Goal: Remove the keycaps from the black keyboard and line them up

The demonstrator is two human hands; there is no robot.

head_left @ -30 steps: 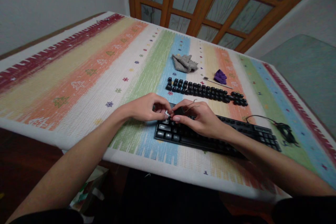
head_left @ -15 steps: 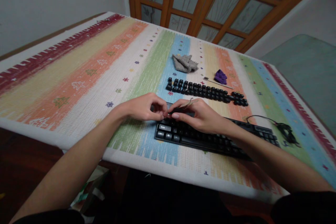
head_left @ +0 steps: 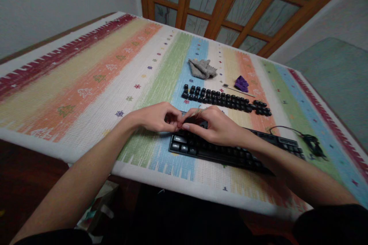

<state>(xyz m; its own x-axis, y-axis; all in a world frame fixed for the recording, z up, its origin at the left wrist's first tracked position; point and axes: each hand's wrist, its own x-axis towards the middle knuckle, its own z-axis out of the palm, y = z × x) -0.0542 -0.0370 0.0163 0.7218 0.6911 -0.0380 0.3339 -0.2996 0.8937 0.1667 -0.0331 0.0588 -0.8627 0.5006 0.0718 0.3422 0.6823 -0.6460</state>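
- The black keyboard (head_left: 214, 155) lies on the worktop (head_left: 161, 80), close to its near edge; both hands meet above its far left corner.
- The left hand (head_left: 158, 117) has its fingers narrow; whether they hold something, I cannot tell.
- The right hand (head_left: 220, 126) has its fingers pinched on a small wiry thing (head_left: 199, 110), mostly hidden.
- I judge the work as partway: loose keycaps (head_left: 218, 97) stand in rows beyond the keyboard, while several keys sit in place at its near left corner and its right end.
- What is left in the middle I cannot say, because the right hand and forearm cover much.
- Count: one keyboard, one cable bundle (head_left: 314, 147), one grey cloth (head_left: 202, 69), one purple cloth (head_left: 241, 84), one thin stick (head_left: 240, 91), two hands.
- Keycaps make two groups, one long and one short; they are too small for an exact number.
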